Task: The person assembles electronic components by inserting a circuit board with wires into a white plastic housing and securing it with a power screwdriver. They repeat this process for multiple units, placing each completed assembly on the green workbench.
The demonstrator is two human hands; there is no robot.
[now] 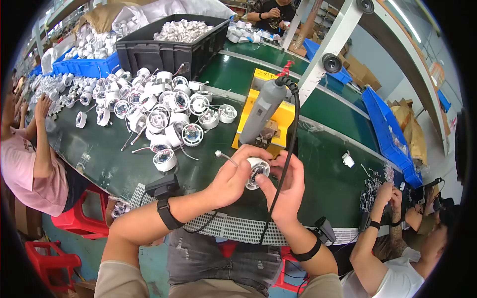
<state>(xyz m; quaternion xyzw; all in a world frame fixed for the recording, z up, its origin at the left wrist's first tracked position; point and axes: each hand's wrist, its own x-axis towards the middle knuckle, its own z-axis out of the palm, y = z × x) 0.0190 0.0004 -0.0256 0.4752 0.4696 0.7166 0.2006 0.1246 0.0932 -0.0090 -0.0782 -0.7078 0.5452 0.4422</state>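
Observation:
Between my two hands is a small white round plastic housing (261, 167) with dark parts inside its open face. My left hand (229, 180) is closed around its left side, and a thin lead with a white connector (218, 154) sticks out beyond that hand. My right hand (288, 187) grips the housing from the right, its thumb pressed against the open face. Just beyond my fingers, a grey corded handheld tool (263, 110) stands tilted at a yellow holder (256, 85). Its black cable (294, 126) hangs down in front of my right hand.
Many similar white housings (156, 120) lie heaped on the green work surface (318, 184) at left. A black crate (149, 53) of white parts stands behind them. Blue bins (382, 124) line the right. Co-workers sit at left and right, another stands at the far side.

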